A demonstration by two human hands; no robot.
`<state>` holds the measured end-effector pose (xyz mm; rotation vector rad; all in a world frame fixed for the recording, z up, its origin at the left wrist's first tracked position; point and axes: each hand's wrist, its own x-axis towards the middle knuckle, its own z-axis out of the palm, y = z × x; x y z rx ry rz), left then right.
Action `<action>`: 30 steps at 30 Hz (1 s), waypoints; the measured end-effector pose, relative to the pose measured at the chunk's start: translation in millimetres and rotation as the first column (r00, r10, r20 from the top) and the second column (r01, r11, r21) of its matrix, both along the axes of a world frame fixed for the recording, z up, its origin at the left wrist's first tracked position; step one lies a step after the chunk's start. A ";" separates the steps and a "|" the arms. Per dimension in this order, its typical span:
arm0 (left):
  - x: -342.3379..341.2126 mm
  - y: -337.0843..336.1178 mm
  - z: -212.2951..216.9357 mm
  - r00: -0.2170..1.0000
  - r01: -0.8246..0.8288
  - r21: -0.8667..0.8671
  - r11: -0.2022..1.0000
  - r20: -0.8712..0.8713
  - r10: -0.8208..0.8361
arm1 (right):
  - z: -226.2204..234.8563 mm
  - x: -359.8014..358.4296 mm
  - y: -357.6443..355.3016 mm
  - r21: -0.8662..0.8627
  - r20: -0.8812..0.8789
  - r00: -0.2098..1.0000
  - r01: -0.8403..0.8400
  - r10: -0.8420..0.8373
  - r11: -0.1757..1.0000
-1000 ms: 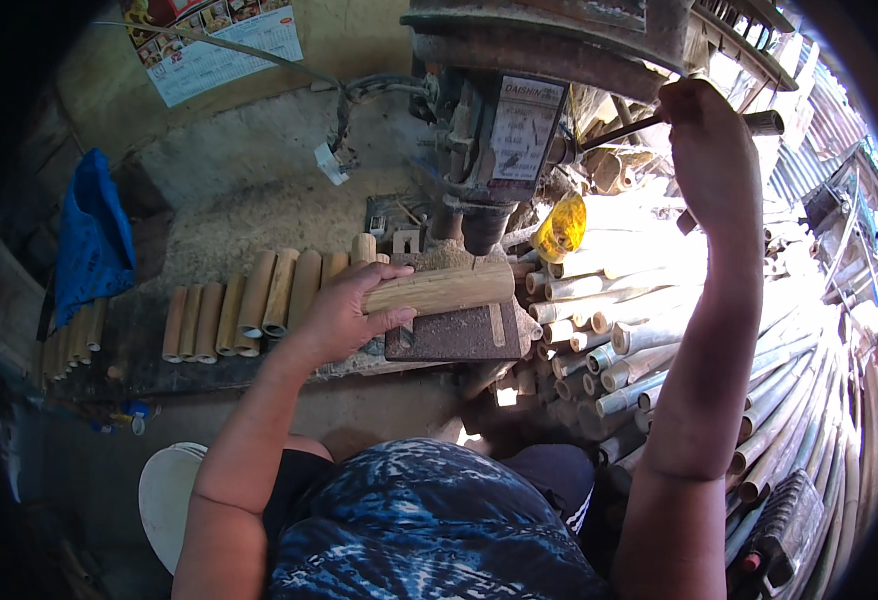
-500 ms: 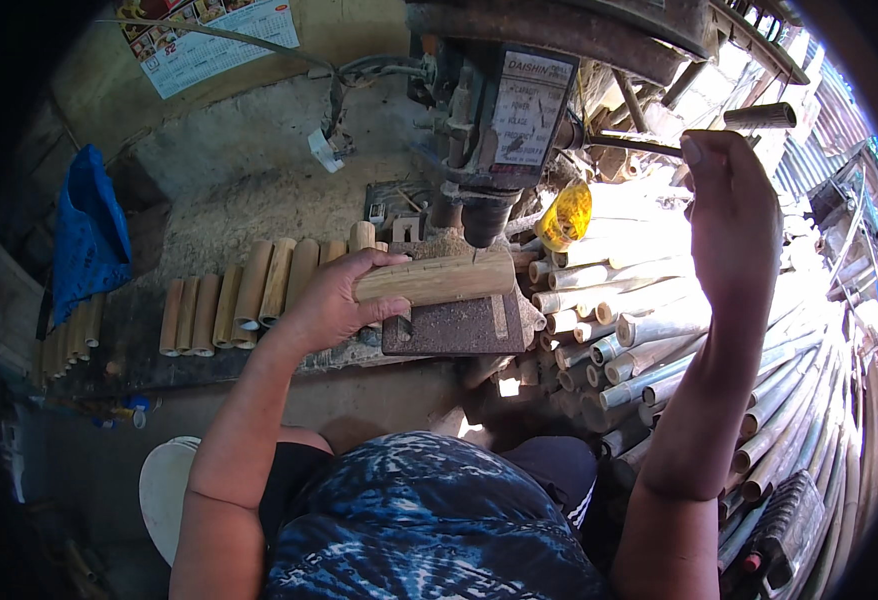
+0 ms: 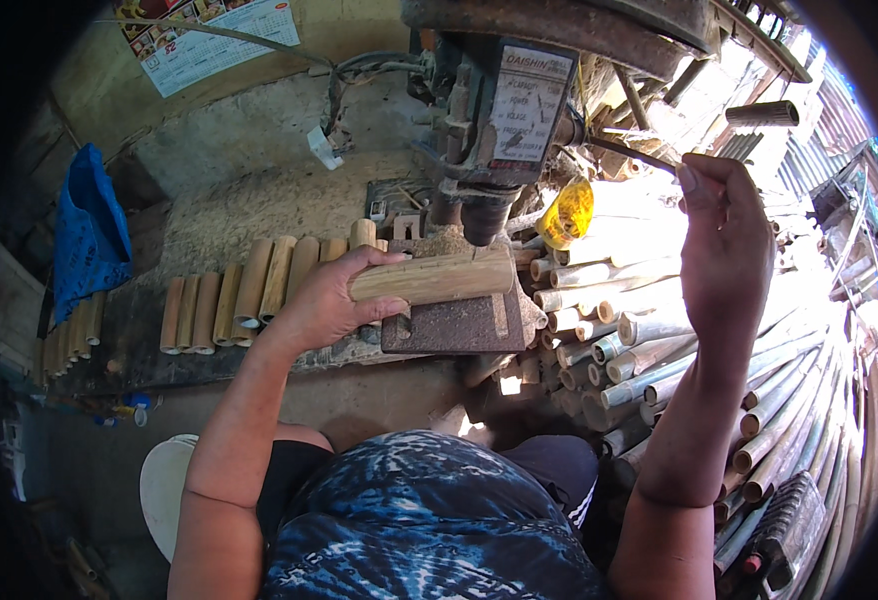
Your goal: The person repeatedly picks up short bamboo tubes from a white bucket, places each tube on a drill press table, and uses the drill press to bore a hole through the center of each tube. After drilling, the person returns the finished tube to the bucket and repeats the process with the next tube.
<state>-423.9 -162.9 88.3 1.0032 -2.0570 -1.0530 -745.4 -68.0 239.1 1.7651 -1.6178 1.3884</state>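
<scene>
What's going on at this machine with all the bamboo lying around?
A person is working at a drill press. Their left hand holds a short bamboo piece flat on the press table, right under the spindle. Their right hand grips the feed lever. Cut bamboo pieces lie in a row to the left, and long bamboo poles are piled to the right.

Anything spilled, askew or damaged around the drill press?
Sawdust is heaped on the press table right behind the bamboo piece in the left hand, and spread over the bench behind the row of cut bamboo tubes. The table surface looks rusty. The right hand grips the feed lever. Nothing else stands out.
</scene>
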 end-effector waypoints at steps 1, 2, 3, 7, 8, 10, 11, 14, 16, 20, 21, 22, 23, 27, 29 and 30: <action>0.1 0.2 -0.2 1.000 0.000 0.007 1.000 -0.002 0.000 | -0.5 0.4 0.2 -0.001 -0.008 1.000 0.008 -0.008 1.000; 0.0 0.5 -0.1 1.000 0.005 0.002 1.000 -0.012 -0.005 | -0.9 0.7 0.3 -0.006 -0.011 1.000 0.003 -0.003 1.000; -0.3 0.8 -0.1 1.000 -0.003 0.010 1.000 -0.005 0.003 | -1.8 1.2 0.7 -0.015 -0.022 1.000 0.006 -0.006 1.000; -1.5 2.2 0.3 1.000 -0.017 0.008 1.000 0.019 0.017 | -6.9 3.1 3.2 -0.027 -0.035 0.999 0.032 -0.033 0.999; -1.2 2.5 0.2 1.000 -0.010 -0.009 1.000 0.013 0.010 | -8.4 3.7 4.3 -0.006 -0.026 0.999 0.048 -0.048 0.999; -1.4 2.2 -0.5 1.000 -0.011 0.002 1.000 0.007 0.011 | -11.1 5.2 6.4 -0.011 -0.028 0.998 0.048 -0.048 0.999; -1.4 2.1 -1.0 1.000 -0.008 -0.003 1.000 -0.002 0.008 | -12.2 6.3 7.5 0.005 -0.014 0.999 0.049 -0.049 0.999; -1.6 1.8 -1.5 1.000 -0.011 -0.010 1.000 0.004 0.011 | -14.6 10.0 10.1 0.026 0.005 0.998 0.061 -0.061 0.998; -1.8 2.5 -1.2 1.000 -0.015 -0.003 1.000 0.009 0.015 | -17.0 11.8 12.2 0.062 0.017 0.994 0.102 -0.104 0.993; -2.8 4.1 0.0 1.000 -0.014 -0.024 1.000 -0.013 0.013 | -32.7 8.9 17.5 0.156 -0.018 0.997 0.074 -0.072 0.985; -2.7 4.5 0.5 1.000 -0.015 -0.007 1.000 -0.003 0.015 | -40.6 7.2 16.6 0.107 -0.058 0.998 0.032 -0.026 0.994; -2.7 4.6 0.9 1.000 -0.011 0.002 1.000 -0.004 0.011 | -49.3 5.0 15.4 0.152 -0.032 0.998 0.051 -0.047 0.987; -2.6 4.4 1.4 1.000 -0.001 0.000 1.000 -0.013 0.001 | -58.2 1.8 14.1 0.160 -0.036 0.999 0.012 -0.006 0.987; -2.5 4.3 2.9 1.000 -0.019 0.038 0.999 0.023 0.018 | -97.8 0.5 -21.9 0.380 0.042 0.995 0.066 -0.089 0.923; -1.5 3.9 3.2 0.999 -0.007 0.081 0.997 0.054 0.002 | -108.9 7.8 -54.0 0.415 0.051 0.989 0.108 -0.142 0.904; -1.7 4.2 2.4 0.998 -0.019 0.086 0.996 0.055 0.015 | -109.1 11.5 -65.9 0.374 0.146 0.986 0.025 -0.085 0.927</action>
